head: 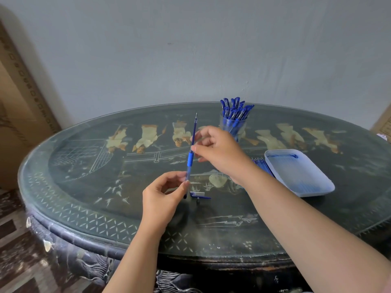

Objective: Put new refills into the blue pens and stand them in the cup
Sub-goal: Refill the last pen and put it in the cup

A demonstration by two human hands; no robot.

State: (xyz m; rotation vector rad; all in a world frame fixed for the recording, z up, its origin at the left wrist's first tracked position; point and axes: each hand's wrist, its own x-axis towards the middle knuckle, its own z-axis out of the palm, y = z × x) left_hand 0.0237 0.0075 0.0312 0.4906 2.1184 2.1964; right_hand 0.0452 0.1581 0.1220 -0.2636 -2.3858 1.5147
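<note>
Many pens (234,112) already stand in the cup (231,126); left hand (163,199) pinches one barrel (189,163), right hand (220,151) pinches its refill (194,127), not seated; cap (198,195) lies off.

One cup (232,126), one tray (301,173) — two hands (164,196) (219,150)

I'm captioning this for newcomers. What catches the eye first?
A blue pen is held upright over the middle of the table, left hand pinching its barrel, right hand pinching the refill sticking out on top. Behind, a clear cup is crowded with pens; a white tray lies at right.
</note>
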